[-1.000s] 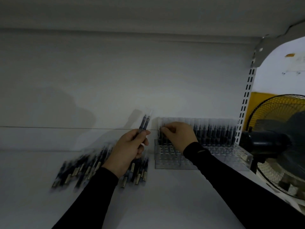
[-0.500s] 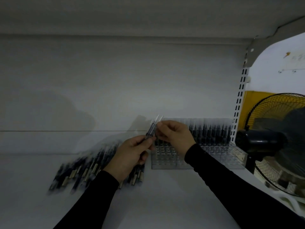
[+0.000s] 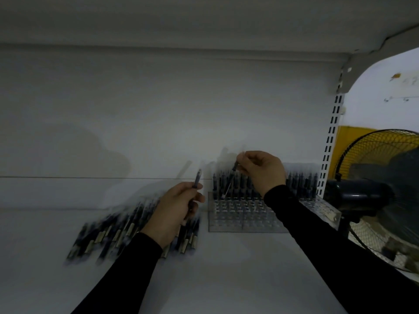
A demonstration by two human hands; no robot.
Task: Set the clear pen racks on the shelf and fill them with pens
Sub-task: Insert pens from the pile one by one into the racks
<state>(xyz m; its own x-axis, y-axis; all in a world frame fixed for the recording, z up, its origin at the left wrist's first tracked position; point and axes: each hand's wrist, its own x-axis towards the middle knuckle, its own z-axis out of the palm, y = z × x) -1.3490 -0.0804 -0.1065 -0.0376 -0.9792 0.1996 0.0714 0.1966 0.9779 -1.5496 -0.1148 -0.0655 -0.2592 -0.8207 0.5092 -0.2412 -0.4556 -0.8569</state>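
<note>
A clear pen rack point(image 3: 244, 215) stands on the white shelf point(image 3: 226, 273) against the back wall, its rear rows filled with dark pens point(image 3: 301, 180). My right hand point(image 3: 260, 169) holds one pen point(image 3: 229, 184) by its top, tip down, just above the rack's left rear rows. My left hand point(image 3: 174, 211) grips another pen point(image 3: 196, 180) pointing up, left of the rack. A blurred heap of loose pens point(image 3: 113, 234) lies on the shelf under and left of my left hand.
An upper shelf board point(image 3: 181, 21) hangs low overhead. A slotted white upright point(image 3: 328, 143) bounds the shelf on the right. Beyond it stands a black fan point(image 3: 385, 193) with a wire cage, in front of a yellow panel.
My right hand has taken one pen from my left hand and carried it right, turning it tip down over the rack. My left hand has dropped slightly and keeps one pen.
</note>
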